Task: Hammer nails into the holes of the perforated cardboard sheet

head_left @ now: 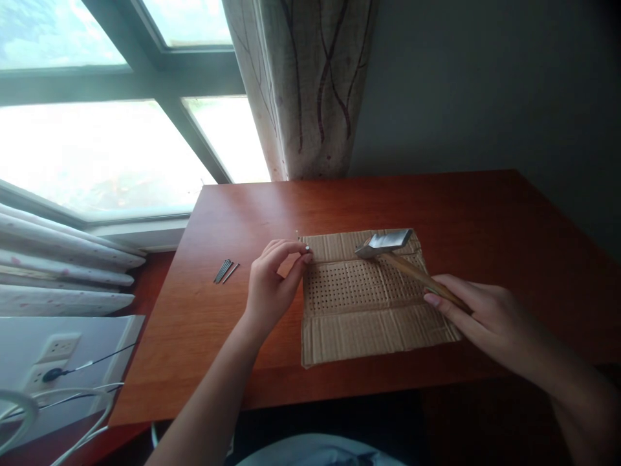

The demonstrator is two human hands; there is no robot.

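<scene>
My left hand (276, 275) is closed in a pinch at the upper left edge of a piece of cardboard (354, 336). Between its thumb and index finger shows the small shiny head of a nail (307, 248); the shaft is hidden. My right hand (468, 307) is wrapped round the wooden handle of a hatchet (388, 241), whose metal head is above the cardboard's far part. A grid of small holes covers the cardboard's middle band. Several loose nails (226, 270) lie on the table, left of my left hand.
The reddish-brown wooden table (456, 207) has its far edge near a patterned curtain (320, 84) and a wall. A window (97, 149) is at the left. Below it, a wall socket (59, 348) has a black plug and cables (92, 424) beside the table.
</scene>
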